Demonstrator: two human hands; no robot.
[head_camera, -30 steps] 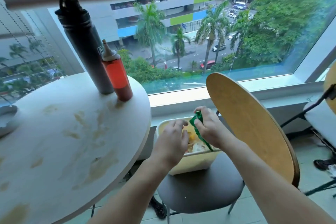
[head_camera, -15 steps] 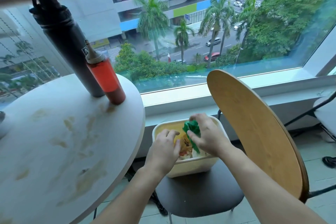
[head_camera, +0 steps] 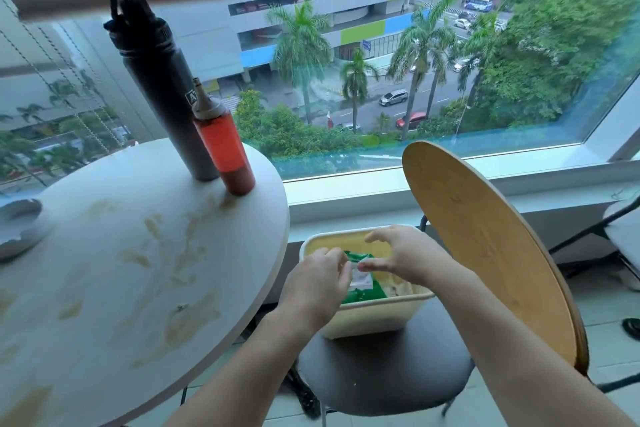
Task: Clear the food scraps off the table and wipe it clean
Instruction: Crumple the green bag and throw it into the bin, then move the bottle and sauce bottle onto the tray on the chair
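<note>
- Scraps and green wrapper (head_camera: 363, 293) sit in your cream tub (head_camera: 374, 317) on the chair (head_camera: 384, 371).
- Your left hand (head_camera: 317, 289) and right hand (head_camera: 403, 253) hover over it, fingers loosely spread, gripping nothing.
- Smeared tabletop (head_camera: 138, 270) carries black flask (head_camera: 162, 87) and sauce bottle (head_camera: 223, 146) by the window.

Two bare hands meet over a cream container (head_camera: 367, 317) that sits on the dark seat of a chair (head_camera: 381, 367) beside a window. The left hand (head_camera: 317, 288) and right hand (head_camera: 401, 255) hover with loosely curled fingers above a green wrapper (head_camera: 363, 293) and a small white scrap lying inside the container. To the left, a round white table (head_camera: 138, 270) carries brownish smears across its top. Near the table's far edge stand a tall black flask (head_camera: 162, 87) and, touching it, a red sauce bottle (head_camera: 223, 146). A pale dish (head_camera: 20, 229) rests at the table's left edge. The chair's wooden backrest (head_camera: 485, 246) rises at right.
</note>
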